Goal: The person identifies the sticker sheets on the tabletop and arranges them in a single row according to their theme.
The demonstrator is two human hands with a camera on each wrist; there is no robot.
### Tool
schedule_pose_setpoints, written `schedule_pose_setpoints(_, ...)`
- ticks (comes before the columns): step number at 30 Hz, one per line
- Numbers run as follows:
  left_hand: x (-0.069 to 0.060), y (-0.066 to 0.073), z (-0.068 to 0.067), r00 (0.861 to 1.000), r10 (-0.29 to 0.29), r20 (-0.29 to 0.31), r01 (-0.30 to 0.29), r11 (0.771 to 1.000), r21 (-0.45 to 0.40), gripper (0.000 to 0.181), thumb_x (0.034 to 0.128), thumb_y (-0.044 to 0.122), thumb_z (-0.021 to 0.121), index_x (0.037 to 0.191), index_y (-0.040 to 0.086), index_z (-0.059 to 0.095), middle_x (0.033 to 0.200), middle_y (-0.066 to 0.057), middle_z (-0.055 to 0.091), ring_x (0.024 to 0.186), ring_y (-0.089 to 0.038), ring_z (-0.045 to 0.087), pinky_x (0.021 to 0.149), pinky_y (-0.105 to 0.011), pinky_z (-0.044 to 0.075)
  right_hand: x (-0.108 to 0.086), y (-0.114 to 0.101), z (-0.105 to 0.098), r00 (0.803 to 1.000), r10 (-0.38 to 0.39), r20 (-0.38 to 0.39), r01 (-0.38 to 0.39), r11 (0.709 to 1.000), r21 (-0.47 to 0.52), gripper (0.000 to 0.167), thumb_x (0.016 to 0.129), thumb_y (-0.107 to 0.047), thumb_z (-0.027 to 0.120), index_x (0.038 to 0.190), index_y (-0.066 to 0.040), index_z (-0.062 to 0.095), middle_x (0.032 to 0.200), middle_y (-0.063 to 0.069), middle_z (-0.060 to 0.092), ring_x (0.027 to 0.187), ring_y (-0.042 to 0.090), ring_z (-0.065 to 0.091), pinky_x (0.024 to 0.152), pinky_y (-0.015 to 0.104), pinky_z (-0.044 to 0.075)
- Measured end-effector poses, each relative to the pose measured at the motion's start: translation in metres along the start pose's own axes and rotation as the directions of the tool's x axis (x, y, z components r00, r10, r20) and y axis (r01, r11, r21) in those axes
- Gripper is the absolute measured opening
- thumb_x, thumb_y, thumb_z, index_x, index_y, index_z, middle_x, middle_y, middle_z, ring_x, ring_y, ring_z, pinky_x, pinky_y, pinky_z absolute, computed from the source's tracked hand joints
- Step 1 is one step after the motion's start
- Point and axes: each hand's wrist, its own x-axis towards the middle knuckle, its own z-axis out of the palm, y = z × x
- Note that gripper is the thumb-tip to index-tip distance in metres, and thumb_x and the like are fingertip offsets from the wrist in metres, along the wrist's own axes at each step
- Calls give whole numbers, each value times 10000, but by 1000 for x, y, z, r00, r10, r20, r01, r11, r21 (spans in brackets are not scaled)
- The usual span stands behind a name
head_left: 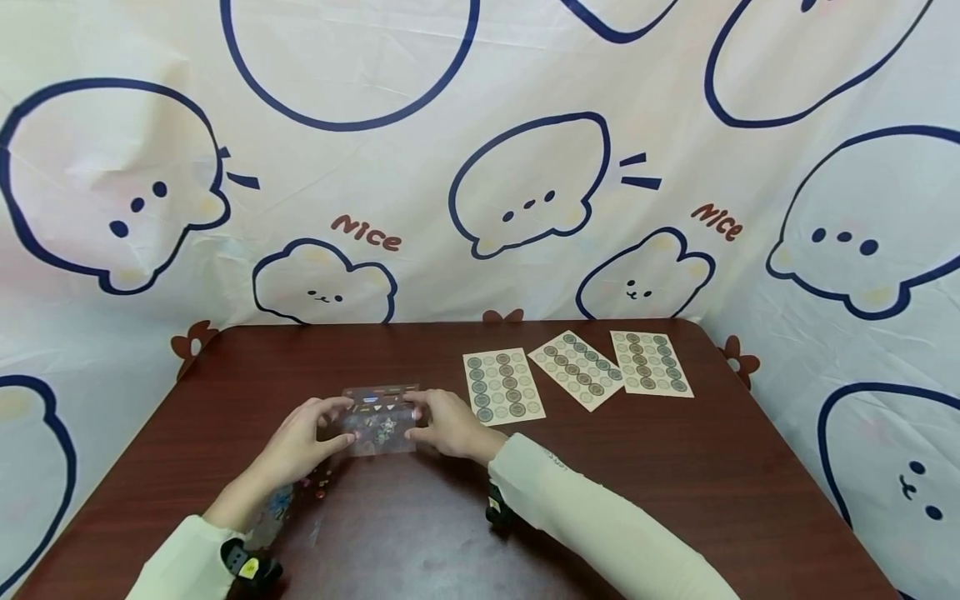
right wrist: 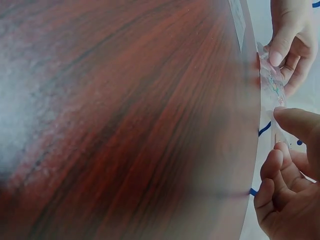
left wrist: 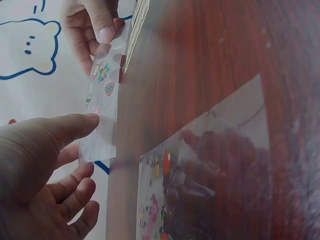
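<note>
- A clear sticker sheet (head_left: 382, 423) is held above the worktop (head_left: 405, 533), left of its middle.
- The left hand (head_left: 303, 437) pinches the sheet's left side, thumb in front (its other fingers loosely bent).
- The right hand (head_left: 448, 423) pinches the right side between thumb and fingers.
- Another clear sheet (left wrist: 154, 200) with colourful stickers lies toward the worktop's left edge, partly hidden by the left arm.
- Three pale sheets (head_left: 576, 370) of round stickers lie near the far right corner.

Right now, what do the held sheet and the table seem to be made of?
The sheet: probably thin, clear plastic, perhaps glossy; what lies behind shows through. The table: perhaps wood or wood-look laminate, with polished finish; streaked red-brown grain and glare show.
</note>
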Motion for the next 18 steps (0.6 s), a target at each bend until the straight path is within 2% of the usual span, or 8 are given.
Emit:
schedule_pose_setpoints(4, -2, 1, 0, 1000, 10, -3, -10, 1000, -1, 492, 893, 230, 780, 1325, 52, 628, 1043, -84, 608, 971, -257, 552, 759, -394, 465, -3, 0, -1, 1000, -3, 5, 3, 1000, 1, 579, 871, -180, 800, 1407, -106, 597, 873, -97, 612, 583, -2, 424, 625, 164, 408)
schedule_pose_setpoints(11, -5, 3, 0, 1000, 23, -8, -24, 1000, -7, 488, 888, 213, 782, 1323, 51, 631, 1046, -85, 622, 965, -253, 551, 751, -374, 452, -10, 0, 1, 1000, -23, -5, 23, 1000, -15, 588, 854, -174, 810, 1399, -90, 607, 852, -115, 612, 593, -22, 417, 696, 161, 413)
schedule_pose_setpoints(18, -8, 5, 1, 999, 39, -17, -39, 999, -6, 502, 865, 213, 807, 1309, 51, 641, 1003, -59, 614, 923, -224, 529, 738, -358, 430, -15, -1, 0, 999, -38, 7, 38, 999, 3, 578, 858, -164, 808, 1393, -79, 608, 849, -106, 605, 569, -21, 407, 656, 156, 405)
